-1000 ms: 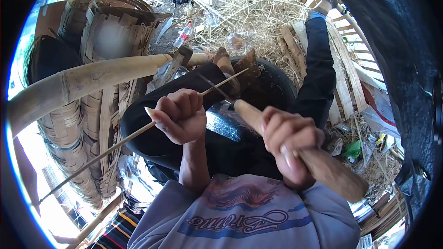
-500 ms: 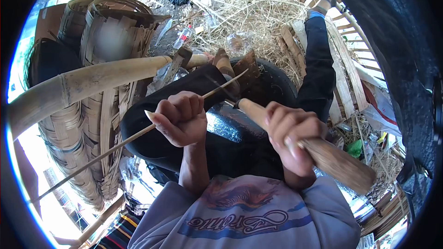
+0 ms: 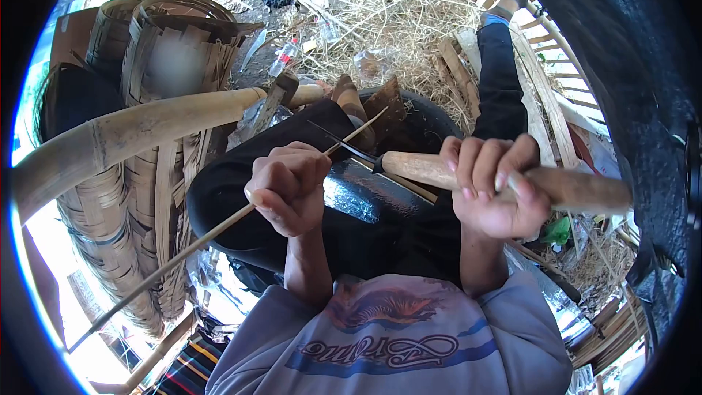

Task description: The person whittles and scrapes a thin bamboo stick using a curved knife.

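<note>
My left hand (image 3: 290,188) is closed round a long thin bamboo stick (image 3: 196,241), which slants from the lower left up past my knuckles. In my right hand (image 3: 499,189) is a knife (image 3: 418,168) with a long wooden handle, gripped with the fingers wrapped round. Its slim dark blade points left and crosses the stick a little beyond my left hand. Below the blade, a dark shiny sheet (image 3: 365,194) and a thin strip lie across my lap. My legs are in black trousers (image 3: 248,197).
A thick bamboo pole (image 3: 168,124) runs in from the left beside my knee. Tall woven bamboo rolls (image 3: 110,249) stand behind it. Ahead lie a heap of shavings (image 3: 395,22) and a plastic bottle (image 3: 284,57). A dark tarp (image 3: 607,51) hangs at the right.
The knife handle has swung from sloping down to the right to nearly level, and my right hand has moved right and up. My left hand and the stick have shifted slightly.
</note>
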